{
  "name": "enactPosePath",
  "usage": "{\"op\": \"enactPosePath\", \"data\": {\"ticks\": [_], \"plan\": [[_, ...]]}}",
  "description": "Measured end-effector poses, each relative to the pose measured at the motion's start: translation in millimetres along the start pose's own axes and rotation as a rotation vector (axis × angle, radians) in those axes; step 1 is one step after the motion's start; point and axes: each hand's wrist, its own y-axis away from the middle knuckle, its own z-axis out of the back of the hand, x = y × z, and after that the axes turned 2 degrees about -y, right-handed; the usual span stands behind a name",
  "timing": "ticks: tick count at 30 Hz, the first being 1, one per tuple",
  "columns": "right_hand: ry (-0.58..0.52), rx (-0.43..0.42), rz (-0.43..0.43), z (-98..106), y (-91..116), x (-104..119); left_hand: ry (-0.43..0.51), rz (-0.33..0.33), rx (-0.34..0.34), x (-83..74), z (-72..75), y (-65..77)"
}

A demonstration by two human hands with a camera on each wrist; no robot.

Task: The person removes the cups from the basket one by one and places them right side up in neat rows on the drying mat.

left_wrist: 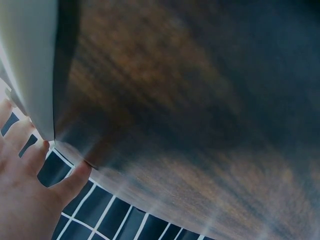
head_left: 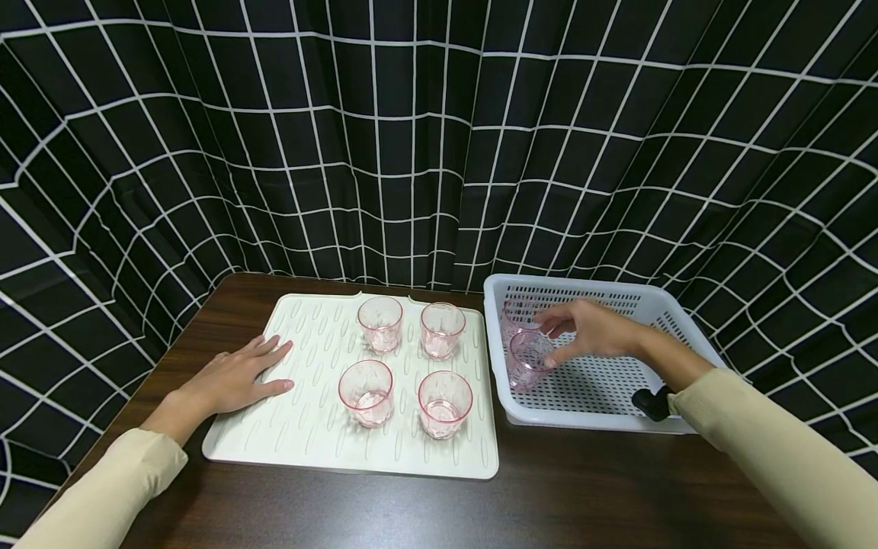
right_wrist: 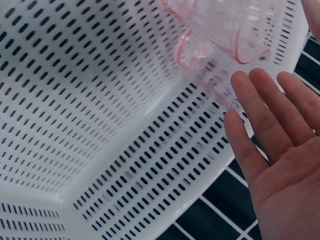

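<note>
My left hand lies with fingers spread on the left edge of a white drying mat. Several clear pink-rimmed glasses stand upright on the middle and right of that mat. Inside a white perforated basket, my right hand reaches over the left end, its fingers extended around the near glass. The thumb is at that glass's rim; whether it touches cannot be told. A second glass sits behind, partly covered. In the right wrist view, the fingers are straight beside the glasses.
The mat and basket stand side by side on a dark wooden table. Black curtain with a white grid hangs behind and around the sides. A black strap piece at the right wrist hangs over the basket's front rim.
</note>
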Motion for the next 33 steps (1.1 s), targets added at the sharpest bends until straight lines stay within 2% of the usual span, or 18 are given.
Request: {"op": "enactPosePath", "data": {"ticks": [13,33], "plan": [[-0.026,0.047,0.010,-7,-1,-1,0.000,0.010,0.007,-1.3,0.7,-0.2],[0.036,0.122,-0.001,-15,-7,8,-0.005,0.013,0.007,0.2,-1.0,-0.6]]}}
